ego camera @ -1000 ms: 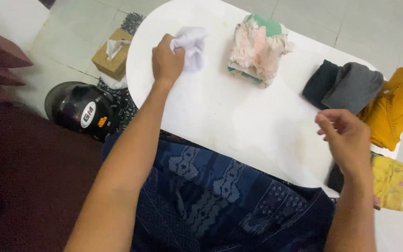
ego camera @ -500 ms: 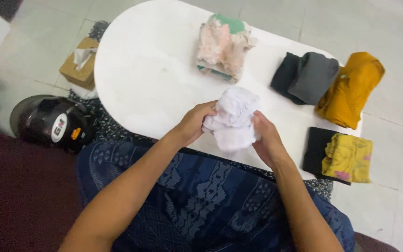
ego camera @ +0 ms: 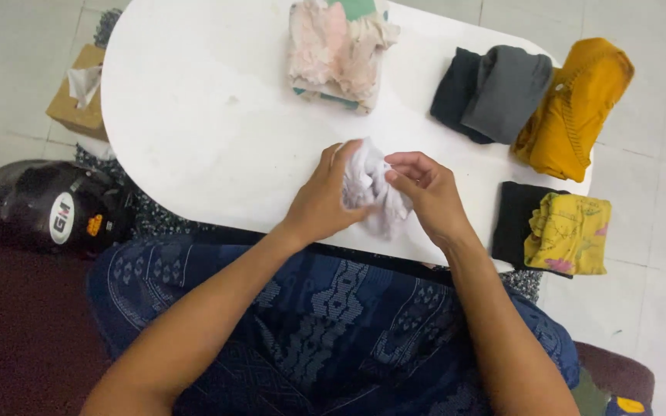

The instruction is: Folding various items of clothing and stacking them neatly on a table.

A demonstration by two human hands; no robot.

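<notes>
White cloth [ego camera: 371,189], two hands, five folded piles

Soft, crumpled white cloth [ego camera: 371,189] bunches matt and wrinkled over a smooth, faintly glossy white table [ego camera: 194,131]. Folded fabrics look matt: mustard knit [ego camera: 572,108], grey cloth [ego camera: 506,88], pale lacy stack [ego camera: 337,50]. The black helmet [ego camera: 48,208] shines, hard plastic; the tissue box [ego camera: 79,104] is dull cardboard.

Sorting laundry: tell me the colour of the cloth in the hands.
White cloth, head view.
</notes>
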